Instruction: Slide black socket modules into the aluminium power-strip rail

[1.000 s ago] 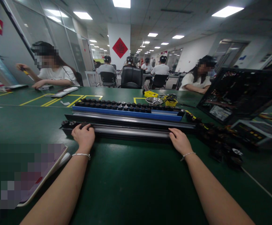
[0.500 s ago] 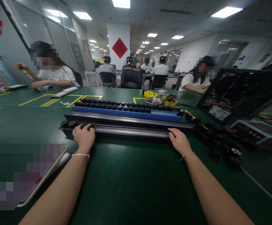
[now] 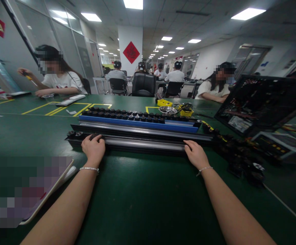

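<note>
A long black channel rail with a shiny metallic inner face (image 3: 144, 143) lies crosswise on the green table. On its left part, my left hand (image 3: 94, 149) has its fingers curled over a small round black part (image 3: 94, 136), partly hidden under them. More small black parts (image 3: 74, 133) sit at the rail's left end. My right hand (image 3: 196, 153) grips the rail near its right end, thumb on the near side and fingers over the top. Just behind runs a second black rail (image 3: 143, 129). Beyond that is a blue rail (image 3: 137, 124) with rows of black parts (image 3: 125, 115).
To the right lie a heap of black parts (image 3: 245, 161), a grey boxed device (image 3: 278, 144) and an open black casing (image 3: 262, 102). A tablet-like slab (image 3: 72, 161) is at left. Yellow trays (image 3: 164, 102) and a metal dish (image 3: 167, 110) stand behind. People sit across the table.
My left hand has slid very slightly right along the rail. My right hand keeps its place on the rail, and the whole view has shifted a little.
</note>
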Demonstrator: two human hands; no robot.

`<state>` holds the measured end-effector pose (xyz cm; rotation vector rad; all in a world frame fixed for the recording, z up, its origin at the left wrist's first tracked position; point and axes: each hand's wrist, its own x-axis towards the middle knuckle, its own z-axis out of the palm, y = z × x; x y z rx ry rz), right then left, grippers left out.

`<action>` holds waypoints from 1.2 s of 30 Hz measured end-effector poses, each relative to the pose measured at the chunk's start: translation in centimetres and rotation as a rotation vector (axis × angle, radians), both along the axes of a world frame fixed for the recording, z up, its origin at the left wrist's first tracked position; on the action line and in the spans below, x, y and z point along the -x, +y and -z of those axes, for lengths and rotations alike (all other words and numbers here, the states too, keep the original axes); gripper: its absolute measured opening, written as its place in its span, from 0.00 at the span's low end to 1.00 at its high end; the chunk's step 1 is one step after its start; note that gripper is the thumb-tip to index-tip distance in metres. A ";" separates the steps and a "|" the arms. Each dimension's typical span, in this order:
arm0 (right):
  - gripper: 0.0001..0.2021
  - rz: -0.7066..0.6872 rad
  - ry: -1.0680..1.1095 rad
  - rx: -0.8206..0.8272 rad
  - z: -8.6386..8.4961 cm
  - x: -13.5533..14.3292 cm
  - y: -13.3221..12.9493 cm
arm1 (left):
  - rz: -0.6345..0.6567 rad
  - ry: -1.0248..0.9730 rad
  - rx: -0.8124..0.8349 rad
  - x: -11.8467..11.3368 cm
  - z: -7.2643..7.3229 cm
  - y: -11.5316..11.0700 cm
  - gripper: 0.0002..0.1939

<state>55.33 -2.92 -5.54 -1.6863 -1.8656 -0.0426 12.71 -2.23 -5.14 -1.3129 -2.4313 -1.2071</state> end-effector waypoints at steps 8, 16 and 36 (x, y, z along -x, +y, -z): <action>0.20 -0.006 -0.007 -0.009 0.1 -0.1 0.0 | 0.042 0.016 0.010 -0.6 -0.2 -0.3 0.16; 0.21 0.000 -0.018 0.003 0.0 0.0 -0.1 | 0.055 0.028 0.039 -1.4 -0.6 -0.7 0.16; 0.20 -0.007 -0.011 -0.021 0.0 0.1 -0.1 | 0.114 0.137 0.065 -2.5 -0.5 -0.9 0.17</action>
